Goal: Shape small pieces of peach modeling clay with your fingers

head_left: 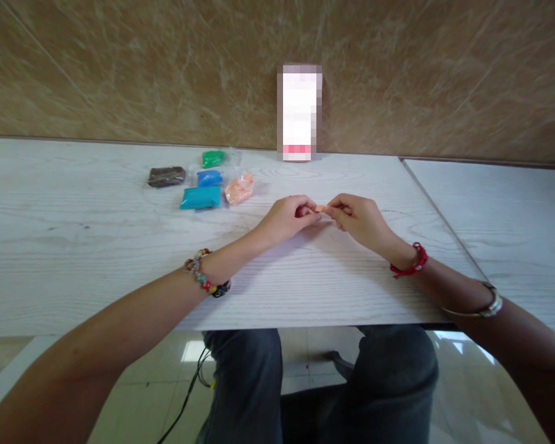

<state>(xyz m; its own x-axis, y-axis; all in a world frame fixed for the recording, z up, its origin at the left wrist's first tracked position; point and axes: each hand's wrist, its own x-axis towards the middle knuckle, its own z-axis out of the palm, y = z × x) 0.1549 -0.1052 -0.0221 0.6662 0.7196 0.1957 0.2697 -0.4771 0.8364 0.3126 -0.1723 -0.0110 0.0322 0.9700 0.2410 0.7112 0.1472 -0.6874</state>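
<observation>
Between my two hands is a small piece of peach modelling clay (320, 208), pinched at both ends just above the table. My left hand (292, 216) grips its left end with thumb and fingertips. The right end sits in the pinch of my right hand (357, 219). To the left of my hands lies a crumpled clear packet of peach clay (239, 189). Beside it are a teal packet (200, 198), a blue packet (209, 179), a green packet (213, 159) and a brown packet (166, 177).
A phone (300, 114) with a blurred-out screen leans upright against the brown marbled wall (166, 74). The white wood-grain table (97, 259) has a seam running along its right side. My legs are below the front edge, near a black cable (185, 401).
</observation>
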